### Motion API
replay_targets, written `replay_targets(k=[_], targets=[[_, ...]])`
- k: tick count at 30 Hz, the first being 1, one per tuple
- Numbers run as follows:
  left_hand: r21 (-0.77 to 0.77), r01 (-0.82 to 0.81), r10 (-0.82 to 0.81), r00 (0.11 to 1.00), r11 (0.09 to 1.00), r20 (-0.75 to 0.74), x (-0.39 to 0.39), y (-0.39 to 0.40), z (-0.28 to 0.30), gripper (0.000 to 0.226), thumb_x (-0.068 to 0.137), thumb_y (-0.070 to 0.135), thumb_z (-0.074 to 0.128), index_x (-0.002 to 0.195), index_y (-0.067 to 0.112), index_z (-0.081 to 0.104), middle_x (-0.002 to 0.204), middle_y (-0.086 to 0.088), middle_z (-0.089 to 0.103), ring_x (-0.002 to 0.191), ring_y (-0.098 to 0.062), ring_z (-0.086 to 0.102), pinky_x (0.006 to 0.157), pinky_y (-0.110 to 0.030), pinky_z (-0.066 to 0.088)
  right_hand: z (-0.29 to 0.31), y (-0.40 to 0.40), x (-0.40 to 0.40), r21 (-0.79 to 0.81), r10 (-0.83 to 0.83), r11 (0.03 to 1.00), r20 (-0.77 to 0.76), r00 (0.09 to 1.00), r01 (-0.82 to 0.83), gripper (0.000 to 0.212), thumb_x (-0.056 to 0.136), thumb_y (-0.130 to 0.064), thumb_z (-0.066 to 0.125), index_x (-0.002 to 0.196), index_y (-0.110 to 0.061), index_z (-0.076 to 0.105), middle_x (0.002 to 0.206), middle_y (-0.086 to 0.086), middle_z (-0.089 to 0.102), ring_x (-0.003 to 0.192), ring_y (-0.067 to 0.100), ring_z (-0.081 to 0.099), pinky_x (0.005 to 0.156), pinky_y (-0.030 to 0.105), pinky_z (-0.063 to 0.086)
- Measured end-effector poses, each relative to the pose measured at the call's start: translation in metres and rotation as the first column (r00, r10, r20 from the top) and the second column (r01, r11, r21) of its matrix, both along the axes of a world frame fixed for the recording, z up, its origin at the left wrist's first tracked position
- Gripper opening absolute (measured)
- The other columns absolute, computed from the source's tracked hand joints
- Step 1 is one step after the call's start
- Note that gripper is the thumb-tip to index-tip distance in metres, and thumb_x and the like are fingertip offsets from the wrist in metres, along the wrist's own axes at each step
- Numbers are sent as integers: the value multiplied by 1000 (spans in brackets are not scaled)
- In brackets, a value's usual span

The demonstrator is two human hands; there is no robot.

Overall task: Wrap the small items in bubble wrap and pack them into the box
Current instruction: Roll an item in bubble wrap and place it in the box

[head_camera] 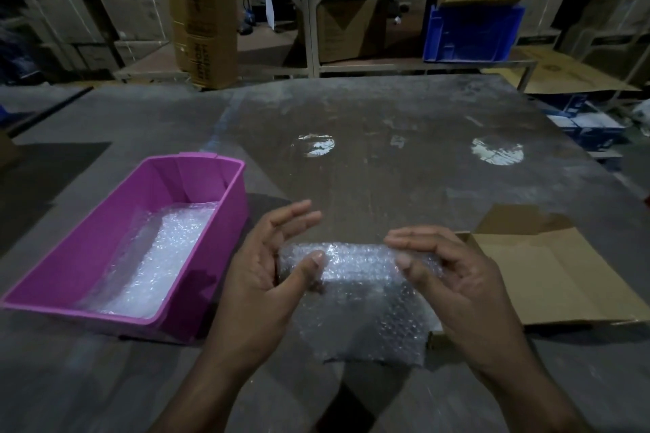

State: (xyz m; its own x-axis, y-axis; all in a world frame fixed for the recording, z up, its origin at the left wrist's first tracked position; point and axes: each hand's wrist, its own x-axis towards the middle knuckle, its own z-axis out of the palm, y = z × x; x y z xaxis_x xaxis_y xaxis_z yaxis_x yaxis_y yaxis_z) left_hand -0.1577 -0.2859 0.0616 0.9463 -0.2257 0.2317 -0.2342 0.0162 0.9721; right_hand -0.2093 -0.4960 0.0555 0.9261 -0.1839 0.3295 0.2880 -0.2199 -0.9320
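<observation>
Both the left hand [267, 271] and right hand [453, 274] pinch the clear bubble-wrap roll [355, 264], its long axis crosswise, right of the purple plastic bin [105, 232], nearer the left hand.

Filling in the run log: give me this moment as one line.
stage: rolling wrap | left hand: thumb on roll | right hand: pinching roll | pink bin: wrap inside | cardboard: right

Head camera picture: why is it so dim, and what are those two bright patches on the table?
Head view: the room is dimly lit, so the far boxes look murky and soft; the two patches are glare reflected off the shiny table; the wide lens bends the edges; both hands, left and right, and the bubble wrap stay fairly sharp.
</observation>
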Motion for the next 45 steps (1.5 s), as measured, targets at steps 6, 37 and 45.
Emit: replay_targets(k=[6,37,45], targets=[[47,31,-33,999,998,36,-3,5,2,16,88,9,68,100,14,77,106,0,77,98,-17,73,71,-23,59,-1,-2,-1,-144,32,989,-39,999,-37,26,71,-22,84,96,-27,78,112,-16,68,112,4,63,92,10,44],[243,60,-69,997,968,29,-3,8,-1,31,73,32,88,100,24,74,100,1,75,88,-17,74,76,-38,62,-5,-6,4,-152,-5,988,-49,999,-2,10,87,-36,73,85,-26,76,103,-11,68,105,7,65,90,20,49],[201,-39,35,999,979,22,-1,6,0,18,82,37,81,93,25,71,93,-5,75,80,-25,73,71,-46,61,-8,-2,-1,-72,61,995,-91,994,-68,40,75,-27,82,112,-40,70,104,-9,73,101,11,69,90,30,56]])
